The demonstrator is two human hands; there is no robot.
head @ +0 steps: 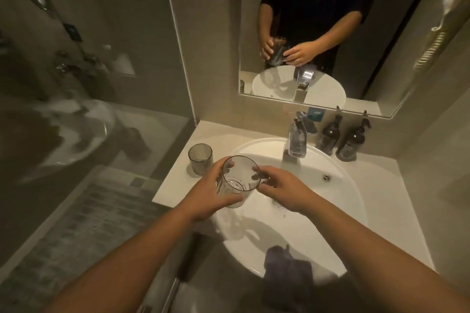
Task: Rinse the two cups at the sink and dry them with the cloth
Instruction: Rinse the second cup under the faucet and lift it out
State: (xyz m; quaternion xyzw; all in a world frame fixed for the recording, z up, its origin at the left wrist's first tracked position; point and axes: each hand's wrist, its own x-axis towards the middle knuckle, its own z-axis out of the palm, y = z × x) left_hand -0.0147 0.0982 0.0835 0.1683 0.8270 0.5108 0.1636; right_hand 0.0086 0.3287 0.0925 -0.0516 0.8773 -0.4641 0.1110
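A clear ribbed glass cup (237, 175) is held above the left part of the white sink (338, 201). My left hand (211, 193) wraps around its side and base. My right hand (279, 189) pinches its rim from the right, with fingertips inside the mouth. The cup is tilted slightly, mouth toward me. A second ribbed cup (200, 159) stands upright on the counter (178, 180) left of the sink. A dark cloth (287, 265) hangs over the sink's near rim. The chrome tap (296, 141) stands behind the basin; I cannot tell if water runs.
Two dark pump bottles (342, 138) stand at the back right of the counter. A mirror (318, 33) above shows a person's hands with the cup. A glass shower screen (89, 58) closes the left side. A wall hairdryer (447, 12) hangs at the upper right.
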